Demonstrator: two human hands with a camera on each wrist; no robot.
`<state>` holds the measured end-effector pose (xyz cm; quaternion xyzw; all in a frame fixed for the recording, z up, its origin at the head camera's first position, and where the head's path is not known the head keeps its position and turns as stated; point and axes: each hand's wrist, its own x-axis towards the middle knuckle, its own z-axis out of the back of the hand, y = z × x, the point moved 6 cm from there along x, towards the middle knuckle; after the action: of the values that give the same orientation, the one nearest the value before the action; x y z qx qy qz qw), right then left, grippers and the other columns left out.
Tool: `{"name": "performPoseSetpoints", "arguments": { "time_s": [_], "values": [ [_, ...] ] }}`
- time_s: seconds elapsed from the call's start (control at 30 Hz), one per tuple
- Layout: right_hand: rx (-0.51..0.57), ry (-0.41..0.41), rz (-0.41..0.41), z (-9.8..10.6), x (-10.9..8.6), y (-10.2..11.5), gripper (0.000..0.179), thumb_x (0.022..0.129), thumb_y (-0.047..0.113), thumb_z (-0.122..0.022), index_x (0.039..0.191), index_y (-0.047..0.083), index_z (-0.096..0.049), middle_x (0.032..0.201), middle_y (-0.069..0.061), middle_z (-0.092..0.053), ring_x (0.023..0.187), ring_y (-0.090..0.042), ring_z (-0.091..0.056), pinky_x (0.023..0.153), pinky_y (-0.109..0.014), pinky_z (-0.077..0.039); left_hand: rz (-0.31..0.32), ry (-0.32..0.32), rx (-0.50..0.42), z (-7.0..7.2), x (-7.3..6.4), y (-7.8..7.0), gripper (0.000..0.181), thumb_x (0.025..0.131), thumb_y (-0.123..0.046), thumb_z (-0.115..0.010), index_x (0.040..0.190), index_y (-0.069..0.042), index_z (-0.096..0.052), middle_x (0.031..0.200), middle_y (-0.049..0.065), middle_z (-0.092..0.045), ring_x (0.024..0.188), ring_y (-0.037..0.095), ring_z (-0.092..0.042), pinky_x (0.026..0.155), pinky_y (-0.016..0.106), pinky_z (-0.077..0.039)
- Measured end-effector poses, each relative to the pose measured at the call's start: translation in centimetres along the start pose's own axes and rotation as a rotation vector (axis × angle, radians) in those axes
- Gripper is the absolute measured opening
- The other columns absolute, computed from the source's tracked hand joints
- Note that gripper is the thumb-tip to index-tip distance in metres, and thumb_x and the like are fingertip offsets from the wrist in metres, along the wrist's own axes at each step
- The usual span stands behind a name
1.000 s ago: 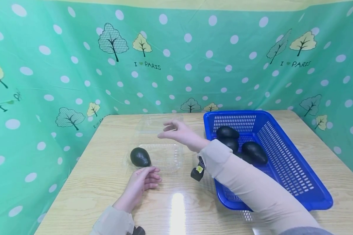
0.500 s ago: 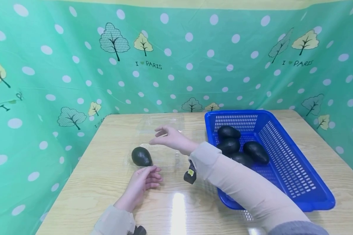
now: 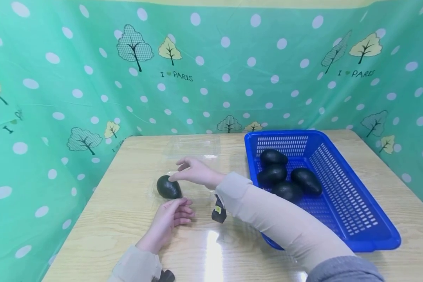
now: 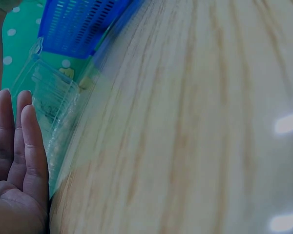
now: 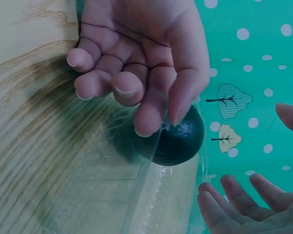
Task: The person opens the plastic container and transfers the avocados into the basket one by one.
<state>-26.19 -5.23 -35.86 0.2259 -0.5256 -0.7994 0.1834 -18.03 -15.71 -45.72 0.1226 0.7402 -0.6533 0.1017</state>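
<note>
A dark avocado (image 3: 168, 188) lies in the left end of a clear plastic clamshell box (image 3: 194, 148), whose lid is folded back. Above the box hovers my right hand (image 3: 197, 172), fingers loosely bent. Its thumb and index tips overlap the avocado (image 5: 185, 141) in the right wrist view; whether they touch it I cannot tell. My left hand (image 3: 172, 217) rests at the box's front edge, just below the avocado. In the left wrist view its fingers (image 4: 33, 151) are fairly straight beside the clear plastic, holding nothing.
A blue plastic basket (image 3: 359, 184) stands on the right of the wooden table (image 3: 102, 235), with several dark avocados (image 3: 306, 181) at its left side. My right forearm crosses its near left corner. A green dotted curtain (image 3: 211, 70) hangs behind and around.
My right hand has moved left and slightly down, from over the box's right part to beside the avocado. The left hand and the avocado have stayed put.
</note>
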Motion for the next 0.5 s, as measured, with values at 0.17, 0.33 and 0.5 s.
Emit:
{"name": "performPoseSetpoints", "arguments": {
  "time_s": [0.17,0.33,0.5],
  "values": [
    [-0.027,-0.003,-0.013,-0.6,0.6,-0.5,0.073,0.081,0.035,-0.079,0.142,0.009,-0.047,0.140,-0.015,-0.056,0.125,-0.032,-0.056,0.106,-0.049,-0.046,-0.001,-0.001,0.003,0.0,0.0,-0.1,0.028,0.099,-0.022,-0.052,0.106,0.001,-0.067,0.077,-0.001,-0.070,0.077,0.016,-0.070,0.073,0.029,-0.061],
    [-0.060,0.005,-0.025,-1.1,0.8,-0.9,0.074,0.081,0.035,-0.079,0.142,0.008,-0.047,0.140,-0.015,-0.056,0.126,-0.032,-0.055,0.105,-0.050,-0.047,-0.003,0.014,0.007,0.0,0.0,-0.1,0.028,0.099,-0.022,-0.053,0.106,0.002,-0.067,0.077,-0.001,-0.070,0.077,0.015,-0.070,0.073,0.029,-0.061],
    [-0.065,0.008,-0.037,-1.4,0.9,-1.1,0.072,0.082,0.034,-0.078,0.141,0.007,-0.048,0.140,-0.015,-0.056,0.127,-0.033,-0.054,0.106,-0.051,-0.046,-0.006,0.011,0.005,0.0,-0.1,-0.1,0.029,0.099,-0.022,-0.054,0.106,0.004,-0.066,0.077,-0.001,-0.070,0.077,0.016,-0.070,0.073,0.030,-0.061]
  ]
}}
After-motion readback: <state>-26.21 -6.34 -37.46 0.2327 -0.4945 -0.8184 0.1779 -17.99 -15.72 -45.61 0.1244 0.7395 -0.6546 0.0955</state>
